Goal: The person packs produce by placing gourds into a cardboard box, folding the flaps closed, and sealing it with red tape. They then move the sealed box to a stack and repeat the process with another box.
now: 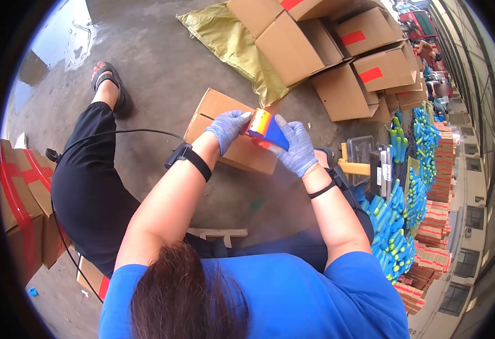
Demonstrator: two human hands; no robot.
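Both hands wear grey-blue gloves and meet at a small object in yellow, orange, red and blue, perhaps a tape dispenser [268,129]. My left hand [228,129] has its fingers pressed together at the object's left edge. My right hand [296,145] is wrapped round the blue part from the right. Beneath them on the floor lies a closed cardboard box [242,153], partly covered by the hands and the object.
Stacked cardboard boxes [290,50] with red tape stand ahead, beside a yellow-green sack [228,44]. Taped boxes [21,198] are at the far left. Blue-netted green items [391,226] lie at the right, near a yellow stand [355,167]. People [428,52] are farther off.
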